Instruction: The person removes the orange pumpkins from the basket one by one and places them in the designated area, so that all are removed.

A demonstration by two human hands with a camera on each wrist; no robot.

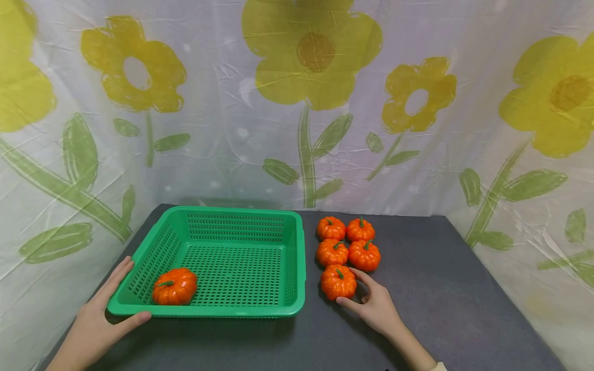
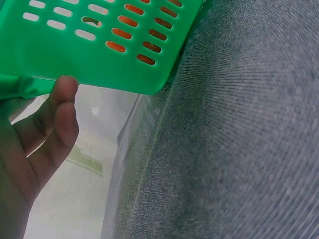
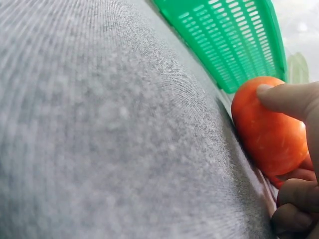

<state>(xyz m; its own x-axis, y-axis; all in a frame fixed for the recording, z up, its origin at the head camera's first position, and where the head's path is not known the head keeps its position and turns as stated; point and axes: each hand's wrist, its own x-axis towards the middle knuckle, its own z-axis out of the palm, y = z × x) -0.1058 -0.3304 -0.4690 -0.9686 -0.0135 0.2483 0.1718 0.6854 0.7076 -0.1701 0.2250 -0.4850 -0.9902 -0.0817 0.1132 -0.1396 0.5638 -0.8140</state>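
A green plastic basket [image 1: 291, 257] with slotted walls stands at the left of the dark table. One orange pumpkin [image 1: 175, 287] with a green stem lies in its front left corner. My left hand [image 1: 95, 317] holds that corner, thumb along the front rim and fingers at the left side; in the left wrist view, bent fingers [image 2: 62, 129] meet the outer side below the lip. To the right of the basket, my right hand [image 1: 375, 308] holds the nearest pumpkin [image 1: 337, 282] of a group between thumb and fingers. The right wrist view has the thumb [image 3: 286, 97] on the pumpkin's side.
Behind the held pumpkin, several more pumpkins [image 1: 332, 252] sit close together in two columns. A dark grey cloth [image 1: 445, 288] covers the table. A pale curtain [image 1: 209, 129] printed with yellow flowers hangs along the back and both sides.
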